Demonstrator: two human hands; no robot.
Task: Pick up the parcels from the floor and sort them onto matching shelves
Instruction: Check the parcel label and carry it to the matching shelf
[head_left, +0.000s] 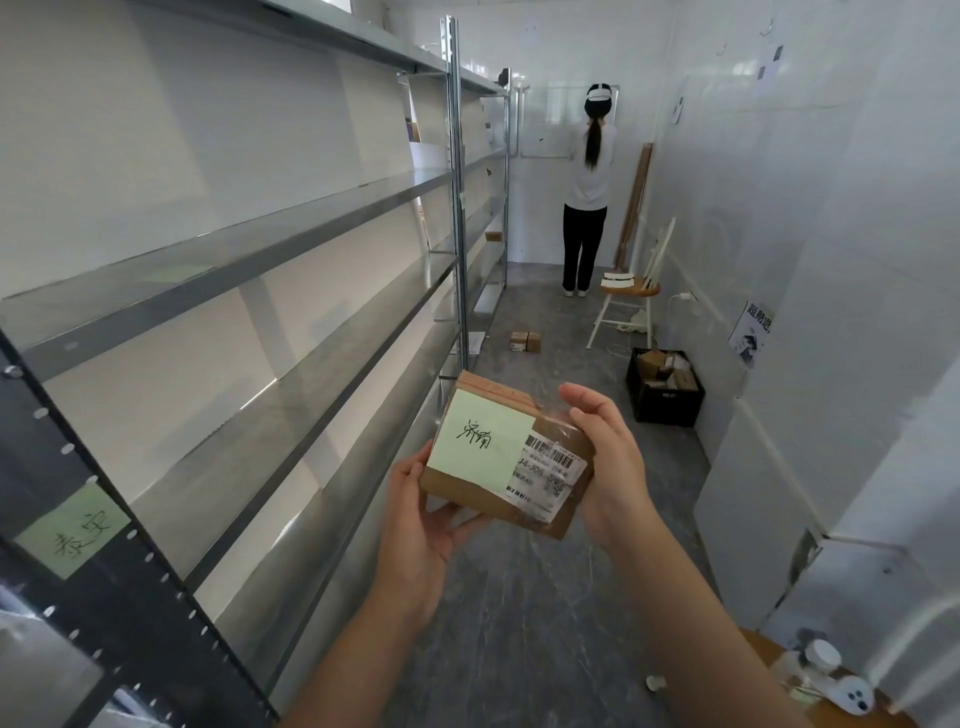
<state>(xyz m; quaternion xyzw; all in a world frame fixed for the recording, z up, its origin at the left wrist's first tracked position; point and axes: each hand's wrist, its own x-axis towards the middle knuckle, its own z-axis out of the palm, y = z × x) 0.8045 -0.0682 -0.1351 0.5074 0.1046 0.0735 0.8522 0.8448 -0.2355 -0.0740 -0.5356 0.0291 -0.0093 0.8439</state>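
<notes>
I hold a small brown cardboard parcel (550, 512) in front of me with both hands. A green sticky note (480, 439) with handwritten characters and a white barcode label (550, 475) cover its top. My left hand (421, 525) grips its lower left corner. My right hand (608, 457) clasps its right side. Long metal shelves (249, 249) run along the left wall. A green handwritten note (72, 530) is stuck on the dark upright post at the near left. Two more small parcels (525, 341) lie on the floor farther down the aisle.
A black crate (665, 402) with several boxes stands by the right wall. Beyond it is a wooden chair (626, 301). A person (589, 192) stands at the far end, facing the wall. A white camera (852, 693) sits on a wooden surface at the bottom right. Grey floor runs down the aisle.
</notes>
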